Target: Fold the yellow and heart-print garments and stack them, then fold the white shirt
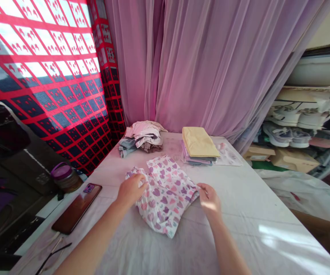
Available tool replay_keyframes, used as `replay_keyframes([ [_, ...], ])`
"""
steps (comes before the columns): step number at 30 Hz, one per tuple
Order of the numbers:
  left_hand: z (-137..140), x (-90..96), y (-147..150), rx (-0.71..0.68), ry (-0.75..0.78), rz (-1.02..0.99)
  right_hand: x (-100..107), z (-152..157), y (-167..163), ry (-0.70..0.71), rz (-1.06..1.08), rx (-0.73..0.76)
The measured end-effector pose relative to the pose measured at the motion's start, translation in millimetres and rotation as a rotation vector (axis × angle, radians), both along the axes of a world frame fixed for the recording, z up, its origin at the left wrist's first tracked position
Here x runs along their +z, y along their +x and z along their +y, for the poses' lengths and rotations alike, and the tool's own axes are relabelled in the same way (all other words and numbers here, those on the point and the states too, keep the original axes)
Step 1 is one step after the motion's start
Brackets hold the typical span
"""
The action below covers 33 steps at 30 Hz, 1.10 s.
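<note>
A small white garment with purple and pink hearts, shaped like shorts [165, 194], lies loosely spread on the table [239, 221]. My left hand [133, 189] is closed on its left edge, bunching the cloth between thumb and fingers. At the opposite side, my right hand [210, 198] pinches the right corner. The fabric between my hands is creased, with its lower part resting toward me. Beyond it sits a neat stack of folded clothes [200, 142], a yellow piece on top. A looser pile of clothes [143, 137] lies at the back left.
A brown phone [77, 209] and dark-framed glasses [53, 255] lie along the left edge, near a purple-lidded jar [65, 176]. A flat printed clear bag [229, 154] lies behind right. Lilac curtains [187, 68] hang at the back; shelves with shoes [286, 135] stand right.
</note>
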State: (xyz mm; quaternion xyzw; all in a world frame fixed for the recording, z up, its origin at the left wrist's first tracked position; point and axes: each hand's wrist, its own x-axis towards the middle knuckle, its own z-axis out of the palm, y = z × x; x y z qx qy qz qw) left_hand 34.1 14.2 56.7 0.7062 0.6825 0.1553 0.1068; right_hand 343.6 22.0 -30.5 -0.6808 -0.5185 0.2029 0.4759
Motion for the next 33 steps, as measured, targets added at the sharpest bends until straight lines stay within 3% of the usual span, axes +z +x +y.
replay_keyframes([
  [3, 27, -15.9, -29, 0.111, 0.116, 0.047, -6, -5, -7, -0.058, -0.096, 0.035],
  [7, 39, -29.2, -52, 0.136, -0.001, -0.001, -12, -11, -18, -0.010, -0.321, 0.041],
  [10, 37, -30.5, -61, 0.109, 0.005, -0.036, -11, -10, -18, -0.020, -0.454, 0.056],
  [15, 33, -25.1, -89, -0.014, 0.041, 0.082, -5, -8, -15, -0.040, -0.506, 0.066],
  [20, 34, -13.7, -117, -0.003, -0.111, 0.188, -3, -9, -19, -0.017, -0.532, 0.046],
  [28, 38, -3.3, -120, -0.037, -0.363, 0.213, -11, -6, -12, -0.061, -0.536, 0.057],
  [33, 36, 3.8, -123, 0.029, -0.310, 0.242, -18, -4, -7, -0.089, -0.546, 0.078],
])
